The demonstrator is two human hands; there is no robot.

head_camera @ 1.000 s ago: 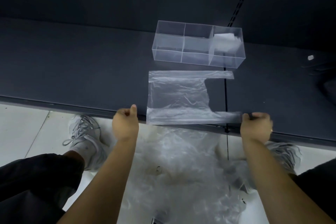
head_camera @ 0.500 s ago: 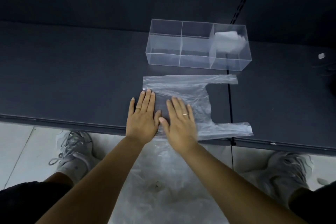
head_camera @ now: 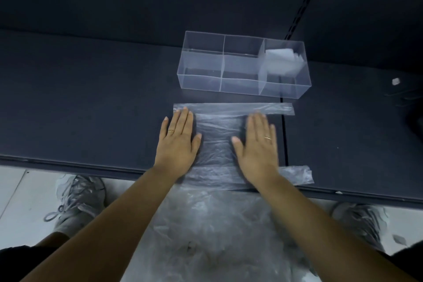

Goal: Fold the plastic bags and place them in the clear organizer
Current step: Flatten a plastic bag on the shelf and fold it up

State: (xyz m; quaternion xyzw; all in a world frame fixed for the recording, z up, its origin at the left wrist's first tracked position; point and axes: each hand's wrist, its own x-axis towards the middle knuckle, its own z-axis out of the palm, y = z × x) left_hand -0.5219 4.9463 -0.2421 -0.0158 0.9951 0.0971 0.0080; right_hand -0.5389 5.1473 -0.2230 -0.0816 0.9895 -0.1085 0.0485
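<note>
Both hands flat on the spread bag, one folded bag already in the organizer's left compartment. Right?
No. The head view shows the folded bag in the right compartment of the organizer, not the left. The left hand and right hand do lie flat on the spread bag.

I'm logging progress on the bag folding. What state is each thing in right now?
plastic bag: spread flat on the table, unfolded, handles pointing right
left hand: open, pressing flat on the bag's left side
right hand: open, pressing flat on the bag's right side
clear organizer: upright, left and middle compartments empty
folded bag: inside the organizer's right compartment
pile of bags: crumpled, below the table edge
</note>
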